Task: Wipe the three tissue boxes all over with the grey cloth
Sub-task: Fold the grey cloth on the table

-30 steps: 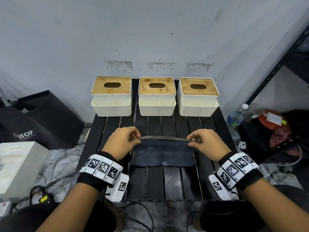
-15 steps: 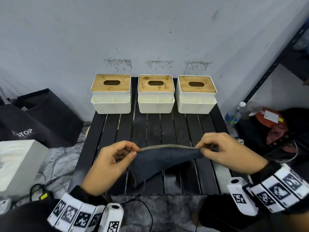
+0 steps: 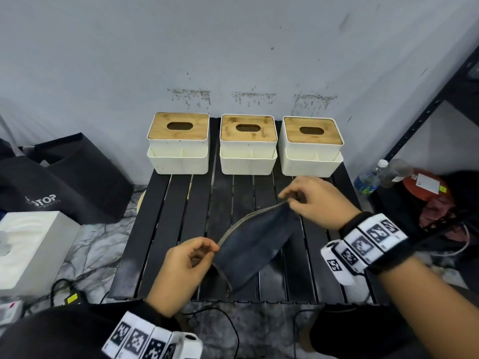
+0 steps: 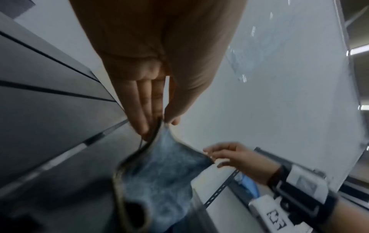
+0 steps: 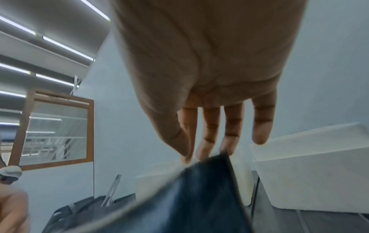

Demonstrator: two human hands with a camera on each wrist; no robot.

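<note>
While both hands pinch the cloth (image 3: 255, 240) clear of the counter (image 3: 166, 229), its top edge runs diagonally: right hand (image 3: 315, 203) high and far, left hand (image 3: 185, 266) low and near. Boxes (image 3: 248, 145) sit in a row at the counter's back edge, untouched. Right hand is nearer them, closest to the right box (image 3: 312, 149); I'd guess that one goes first.

Tissue boxes (image 3: 247, 143) behind held cloth (image 3: 255, 244)
</note>
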